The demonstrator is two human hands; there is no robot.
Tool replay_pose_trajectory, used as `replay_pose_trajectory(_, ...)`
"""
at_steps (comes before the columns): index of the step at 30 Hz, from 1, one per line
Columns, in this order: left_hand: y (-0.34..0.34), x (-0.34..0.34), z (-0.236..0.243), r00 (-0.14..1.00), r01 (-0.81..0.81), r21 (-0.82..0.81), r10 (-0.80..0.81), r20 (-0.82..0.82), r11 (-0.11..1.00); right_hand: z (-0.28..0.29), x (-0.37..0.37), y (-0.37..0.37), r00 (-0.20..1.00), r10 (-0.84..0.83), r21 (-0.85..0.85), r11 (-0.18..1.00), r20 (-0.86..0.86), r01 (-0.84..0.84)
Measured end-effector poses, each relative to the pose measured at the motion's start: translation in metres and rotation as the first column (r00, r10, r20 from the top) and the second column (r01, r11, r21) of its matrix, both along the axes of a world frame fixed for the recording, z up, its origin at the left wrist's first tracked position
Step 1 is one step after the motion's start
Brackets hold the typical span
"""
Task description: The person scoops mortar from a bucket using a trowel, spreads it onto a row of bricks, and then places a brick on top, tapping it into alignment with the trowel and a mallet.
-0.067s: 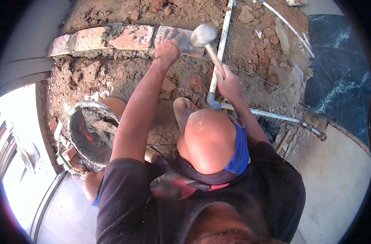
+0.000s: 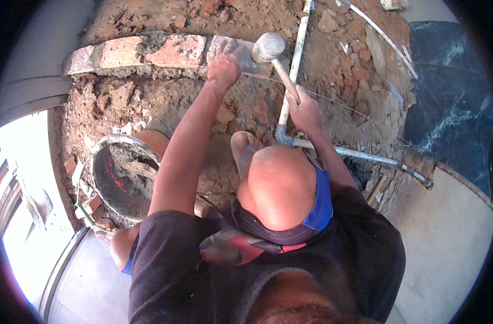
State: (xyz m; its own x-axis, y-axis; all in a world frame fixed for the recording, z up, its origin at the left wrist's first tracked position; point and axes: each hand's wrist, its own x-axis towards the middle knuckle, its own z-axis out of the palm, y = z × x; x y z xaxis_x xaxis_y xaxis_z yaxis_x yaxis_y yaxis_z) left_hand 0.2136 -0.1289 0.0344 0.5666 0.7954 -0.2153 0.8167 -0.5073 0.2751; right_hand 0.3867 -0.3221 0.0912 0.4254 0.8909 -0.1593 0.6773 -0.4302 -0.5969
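Note:
My left hand [image 2: 222,67] lies with spread fingers on the end brick [image 2: 255,66] of a curved row of bricks [image 2: 174,49] set in mortar, with a thin string along the near side. My right hand [image 2: 302,108] grips the wooden handle of a mallet, whose pale rounded head [image 2: 268,47] is over that end brick, just right of my left fingers; whether it touches cannot be told. Left of my left forearm stands a round bucket [image 2: 103,175] holding wet grey mortar [image 2: 138,167]. My bent knee [image 2: 279,189] is below my hands.
White pipes [image 2: 300,38] with a grey elbow [image 2: 284,135] cross the rubble and soil [image 2: 359,75]. Dark marbled flooring [image 2: 446,102] and a pale floor [image 2: 451,243] lie at the right. A bright opening [image 2: 19,205] and a grey wall [image 2: 41,54] are at the left.

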Motion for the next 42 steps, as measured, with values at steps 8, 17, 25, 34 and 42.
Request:
replay_pose_trajectory(8,-0.004,-0.004,-0.009,0.996,-0.001,0.060,-0.004,0.091,0.998,0.006,-0.005,-0.002,0.996,-0.037,-0.115,0.992,0.086,0.047)
replay_pose_trajectory(17,0.004,-0.017,-0.009,0.977,-0.070,0.013,0.066,0.201,0.997,0.022,-0.012,0.008,1.000,0.000,0.207,0.978,0.003,0.000)
replay_pose_trajectory(25,0.014,-0.046,0.010,0.988,-0.115,-0.057,0.120,0.100,0.992,-0.003,-0.027,0.031,0.989,0.096,0.089,0.990,0.112,-0.106)
replay_pose_trajectory(34,0.015,-0.055,-0.020,0.987,-0.038,0.075,0.025,0.159,0.996,-0.016,-0.029,0.037,0.991,0.048,0.127,0.990,0.122,-0.064)
replay_pose_trajectory(42,0.016,-0.057,-0.027,0.985,-0.069,0.109,0.050,0.165,0.992,0.010,-0.038,0.038,0.996,0.038,0.166,0.985,0.080,-0.051)
